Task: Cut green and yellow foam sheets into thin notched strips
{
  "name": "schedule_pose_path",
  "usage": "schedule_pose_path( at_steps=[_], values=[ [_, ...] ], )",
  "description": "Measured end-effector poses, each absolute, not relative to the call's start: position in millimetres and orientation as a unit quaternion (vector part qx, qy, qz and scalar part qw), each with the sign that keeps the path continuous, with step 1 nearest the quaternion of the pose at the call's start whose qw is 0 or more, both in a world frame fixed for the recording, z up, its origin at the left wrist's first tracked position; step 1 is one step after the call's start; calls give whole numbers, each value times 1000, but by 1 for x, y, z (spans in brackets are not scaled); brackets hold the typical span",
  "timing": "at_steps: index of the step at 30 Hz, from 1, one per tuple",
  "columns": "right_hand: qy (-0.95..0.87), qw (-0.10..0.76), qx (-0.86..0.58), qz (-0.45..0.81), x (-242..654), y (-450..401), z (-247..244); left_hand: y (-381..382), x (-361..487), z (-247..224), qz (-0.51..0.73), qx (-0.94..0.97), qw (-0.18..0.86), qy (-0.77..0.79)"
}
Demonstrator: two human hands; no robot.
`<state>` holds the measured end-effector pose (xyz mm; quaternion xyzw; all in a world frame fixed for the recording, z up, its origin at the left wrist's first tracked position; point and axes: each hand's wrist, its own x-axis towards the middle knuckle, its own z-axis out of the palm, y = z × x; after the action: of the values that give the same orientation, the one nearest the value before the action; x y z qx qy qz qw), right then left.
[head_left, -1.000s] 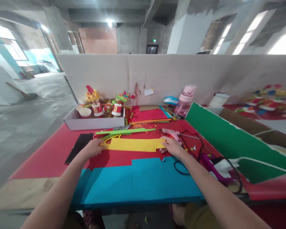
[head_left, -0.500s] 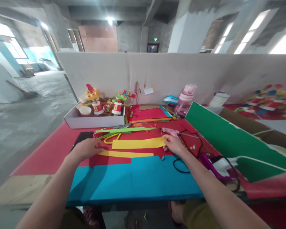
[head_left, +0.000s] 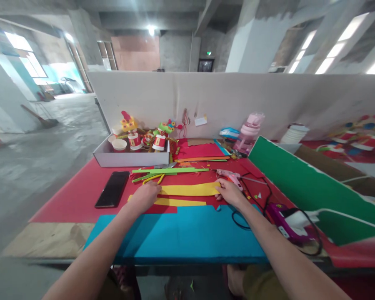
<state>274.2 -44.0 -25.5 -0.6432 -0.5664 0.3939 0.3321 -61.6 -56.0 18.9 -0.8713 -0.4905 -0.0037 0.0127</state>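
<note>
A wide yellow paper strip (head_left: 189,190) stretches between my two hands, a little above the table. My left hand (head_left: 145,196) has its fingers closed at the strip's left end. At the other end, my right hand (head_left: 230,193) pinches the strip between thumb and fingers. Below it a narrower yellow paper strip (head_left: 181,203) lies flat, partly covered by my left hand. Just behind are green paper strips (head_left: 171,170) and yellow-handled scissors (head_left: 154,179). A pink glue gun (head_left: 229,175) rests beyond my right hand.
A black phone (head_left: 113,189) lies at left. Behind it, a white box (head_left: 131,159) holds paper cups and cup figures. On the right stand a purple power strip (head_left: 289,225) with cables and a green-sided box (head_left: 300,187). Blue paper (head_left: 181,237) covers the front edge.
My left hand has moved right, from beside the phone onto the left end of the wide yellow strip. The phone is now uncovered. My right hand keeps its hold; the view has shifted slightly.
</note>
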Motion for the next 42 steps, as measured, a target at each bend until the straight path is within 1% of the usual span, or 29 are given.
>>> schedule_pose_path(
  at_steps=[3, 5, 6, 8, 10, 11, 12, 14, 17, 20, 23, 27, 30, 35, 39, 42],
  values=[
    [-575, 313, -663, 364, 275, -48, -21, -59, -61, 20, 7, -872, 56, -487],
    [-597, 280, -681, 319, 276, -51, -15, -60, -60, 20, 6, -879, 71, -472],
    [-617, 265, -689, 273, 276, -54, -10, -60, -59, 20, 4, -886, 70, -459],
    [-671, 252, -684, 132, 272, -60, -1, -60, -57, 18, -5, -898, 63, -435],
    [-720, 286, -631, -37, 261, -68, 8, -60, -56, 16, -14, -902, 61, -426],
    [-753, 285, -588, -76, 253, -72, 11, -60, -55, 14, -19, -902, 62, -427],
    [-785, 281, -545, -86, 244, -76, 13, -61, -54, 13, -25, -901, 64, -427],
    [-844, 260, -465, -53, 225, -82, 12, -61, -54, 11, -37, -902, 60, -425],
    [-875, 231, -425, 7, 203, -89, 3, -61, -53, 11, -51, -893, 50, -444],
    [-873, 209, -437, 56, 195, -93, -2, -61, -53, 13, -59, -876, 53, -476],
    [-855, 180, -481, 76, 195, -93, 2, -61, -52, 15, -56, -874, 56, -479],
    [-844, 147, -505, 106, 196, -94, 11, -64, -51, 14, -33, -871, 91, -482],
    [-836, 142, -513, 136, 195, -94, 11, -65, -51, 11, -24, -871, 117, -477],
    [-824, 141, -516, 186, 194, -88, 6, -64, -52, 11, -28, -876, 128, -464],
    [-844, 155, -486, 166, 219, -74, 21, -64, -57, 15, -75, -857, 152, -487],
    [-814, 168, -551, 73, 258, -48, 46, -64, -59, 16, -81, -840, 157, -513]
  ],
)
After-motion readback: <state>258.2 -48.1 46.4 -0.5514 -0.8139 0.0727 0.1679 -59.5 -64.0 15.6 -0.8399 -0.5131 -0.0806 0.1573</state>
